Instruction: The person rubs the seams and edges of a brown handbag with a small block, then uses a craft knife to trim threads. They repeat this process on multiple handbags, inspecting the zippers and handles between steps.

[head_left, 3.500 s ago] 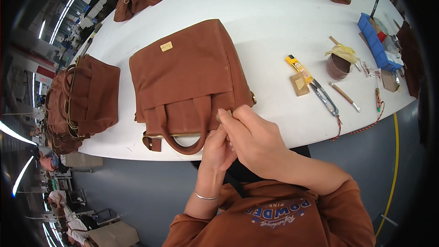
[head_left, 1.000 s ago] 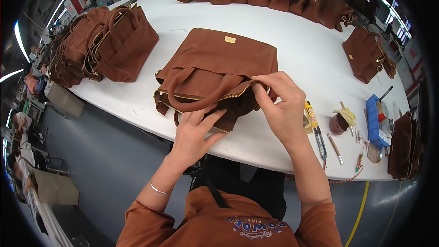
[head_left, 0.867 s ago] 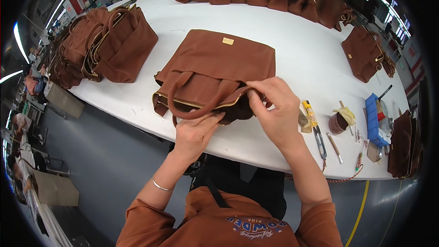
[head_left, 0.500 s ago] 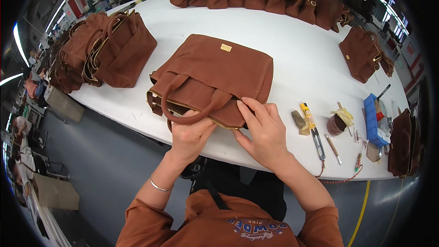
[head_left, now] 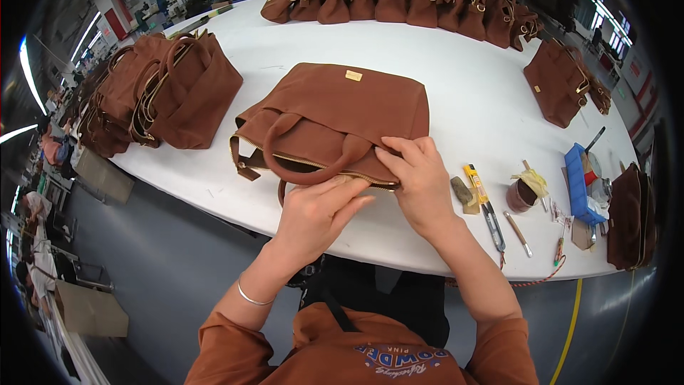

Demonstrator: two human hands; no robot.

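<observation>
Brown handbag (head_left: 377,103) lay on its broad side on the white table (head_left: 477,100) directly before you, its closed far edge turned away and its mouth facing your body. Its long axis ran left to right, the right end of the mouth slightly nearer you than the left. A gold plate (head_left: 353,75) sat up near that far edge, and the upper handle (head_left: 299,176) flopped toward you over the gold zip. Your left hand (head_left: 310,214) was half open, its fingers bent at the mouth below the handle, thumb apart; whether they gripped the edge, I could not tell. Your right hand (head_left: 424,185) curled over the mouth's right corner, fingertips on the leather and thumb hidden, so its hold was also unclear. A second earlier your right fingers had pinched up that corner and the mouth gaped; now it lay flatter and narrower. Since the earliest view, a grey-green lump (head_left: 459,189) had come to lie beside the yellow tool (head_left: 474,182).
</observation>
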